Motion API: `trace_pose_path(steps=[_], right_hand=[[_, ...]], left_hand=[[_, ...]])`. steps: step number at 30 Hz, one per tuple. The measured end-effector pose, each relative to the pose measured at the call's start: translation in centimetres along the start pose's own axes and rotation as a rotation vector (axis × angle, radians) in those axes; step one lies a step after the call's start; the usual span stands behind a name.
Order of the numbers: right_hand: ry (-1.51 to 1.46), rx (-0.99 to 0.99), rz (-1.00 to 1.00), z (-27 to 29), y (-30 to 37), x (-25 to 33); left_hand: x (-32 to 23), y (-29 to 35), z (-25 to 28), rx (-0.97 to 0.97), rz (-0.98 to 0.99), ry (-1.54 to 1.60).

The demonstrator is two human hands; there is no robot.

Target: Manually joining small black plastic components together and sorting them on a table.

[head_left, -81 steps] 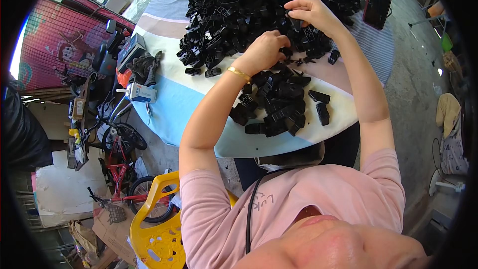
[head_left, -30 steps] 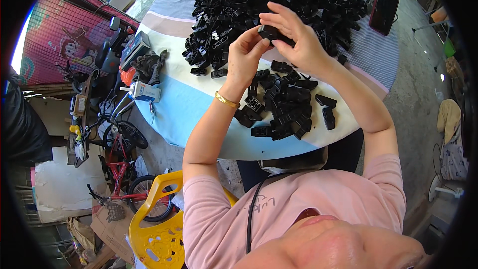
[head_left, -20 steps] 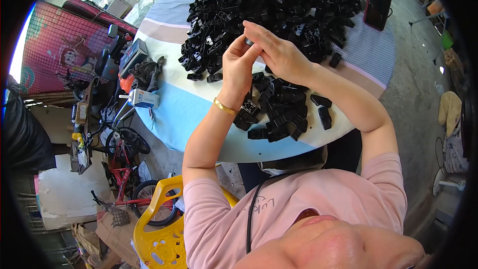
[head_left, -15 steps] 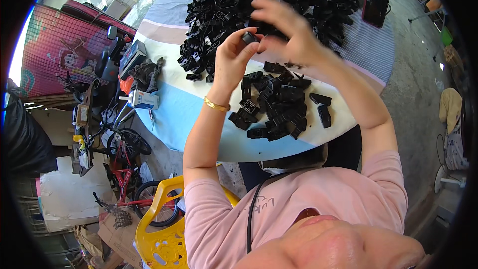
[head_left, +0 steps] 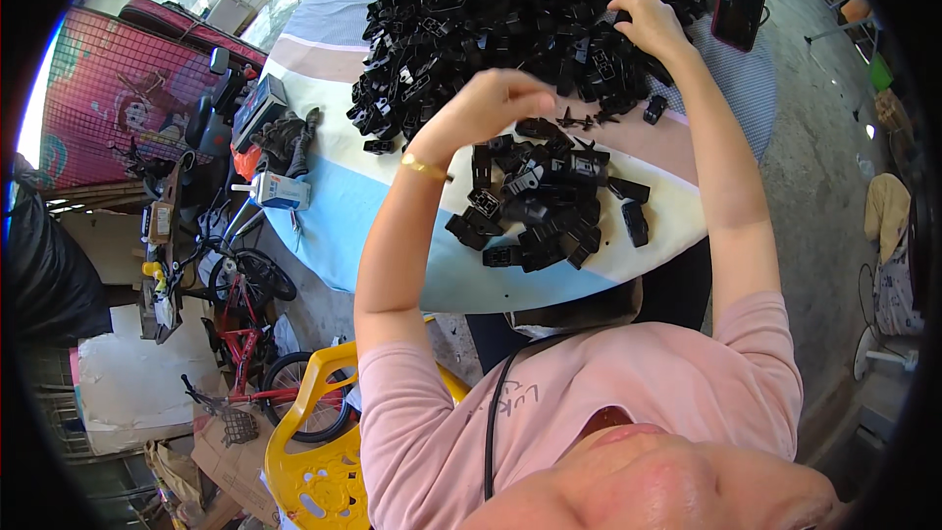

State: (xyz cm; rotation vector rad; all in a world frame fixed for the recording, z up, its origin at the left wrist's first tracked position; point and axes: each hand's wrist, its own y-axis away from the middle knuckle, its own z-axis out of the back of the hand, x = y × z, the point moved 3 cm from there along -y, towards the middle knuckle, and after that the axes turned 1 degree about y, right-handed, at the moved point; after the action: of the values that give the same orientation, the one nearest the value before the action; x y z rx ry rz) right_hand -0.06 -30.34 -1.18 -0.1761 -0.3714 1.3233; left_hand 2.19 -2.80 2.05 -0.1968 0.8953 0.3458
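Observation:
My left hand [head_left: 494, 106], smeared by motion, hangs between a large heap of black plastic parts [head_left: 491, 10] and a smaller pile of black plastic parts [head_left: 549, 201] nearer me. Its fingers point right, loosely bent and apart from the thumb, with no part visible in them. At the right side of the large heap, my right hand [head_left: 652, 27] has its thumb and forefinger bent around a dark piece, apparently one of the black plastic parts. The small pieces are boxy and much alike. A few thin black bits [head_left: 587, 120] lie between the two piles.
A striped cloth covers the rounded table [head_left: 339, 206]. A phone [head_left: 741, 2] stands upright at the right edge, beside a cup. A small white-and-blue box [head_left: 283, 192] is at the left edge. A yellow chair [head_left: 314, 461] and a red bicycle [head_left: 245, 358] stand at lower left.
My left hand has let go of the black plastic part it held and turned down toward the smaller pile. My right hand has swung away to the right side of the large heap.

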Motion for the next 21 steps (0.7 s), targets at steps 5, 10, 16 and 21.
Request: trace_pose_path(steps=[5, 10, 16, 21], right_hand=[[-0.151, -0.341, -0.033, 0.5, 0.0, -0.7], [-0.476, -0.368, 0.052, 0.9, 0.2, 2.3], [-1.000, -0.254, 0.238, 1.4, 1.1, 6.9], [-0.967, -0.113, 0.422, 3.2, 2.9, 10.2]], left_hand=[[2.2, -4.3, 1.4, -0.709, -0.103, -0.567], [2.8, -6.6, 3.8, -0.972, -0.016, -0.819], [2.7, -5.8, 3.1, -0.788, -0.215, -0.805], [-1.4, -1.5, 0.6, -0.703, -0.133, -0.328]])
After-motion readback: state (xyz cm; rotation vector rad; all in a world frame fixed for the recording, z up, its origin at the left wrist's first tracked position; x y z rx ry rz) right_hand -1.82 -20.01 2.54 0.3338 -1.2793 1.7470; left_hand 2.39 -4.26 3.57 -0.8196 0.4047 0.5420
